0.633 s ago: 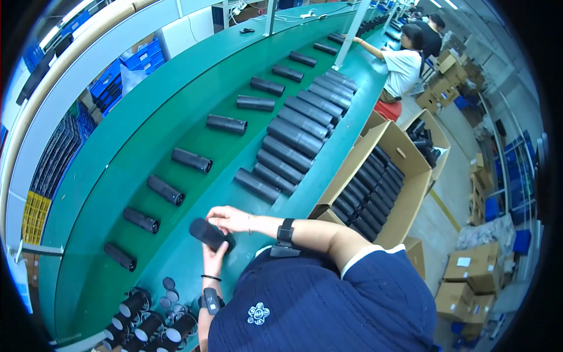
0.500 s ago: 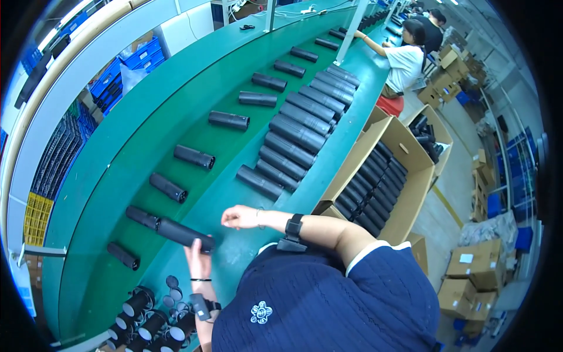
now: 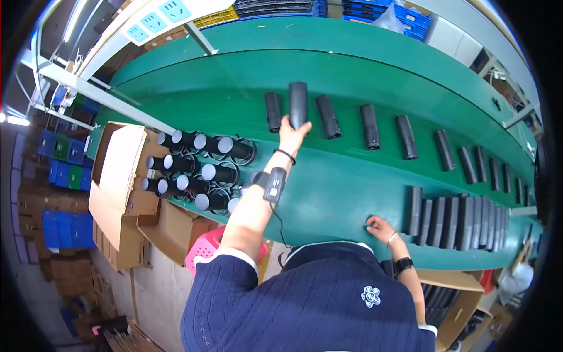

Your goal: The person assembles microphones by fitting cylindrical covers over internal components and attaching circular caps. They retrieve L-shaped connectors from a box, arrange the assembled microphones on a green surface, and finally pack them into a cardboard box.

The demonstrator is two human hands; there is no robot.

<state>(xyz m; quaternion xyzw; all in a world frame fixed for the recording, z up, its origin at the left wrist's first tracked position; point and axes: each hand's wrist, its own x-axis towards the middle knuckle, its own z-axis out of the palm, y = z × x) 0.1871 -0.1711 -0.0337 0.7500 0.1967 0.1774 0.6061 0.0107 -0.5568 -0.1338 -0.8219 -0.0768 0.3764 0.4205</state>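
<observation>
- Left hand (image 3: 290, 134): the fingers are closed around the lower end of a black tube (image 3: 298, 104), which is held out at arm's length over the green belt (image 3: 246, 76). The tube stands lengthwise between two others in the moving row, a tube on its left (image 3: 273, 111) and a tube on its right (image 3: 328, 116), and appears level with them; whether it already rests on the belt cannot be told.
- Left forearm: a small black device (image 3: 274, 184) is strapped at the wrist, with a thin cord trailing toward the body.
- Right hand (image 3: 382, 228): the fingers are curled, holding nothing, and press on the green counter (image 3: 328, 199) just beside the packed row of black tubes (image 3: 457, 212) at its near edge.
- Change from the earlier views: about half a second before, the tube lay low and close to the body under the left hand; now the arm is stretched far forward and the tube is in line with the belt row. The right hand, then raised over the counter, is now down on it.
- Reading: the tube seems to be in the act of being set into the row.
- Surroundings: a cluster of upright tubes with pale round ends (image 3: 199, 167) stands left of the arm, beside an open cardboard box (image 3: 117, 176).
</observation>
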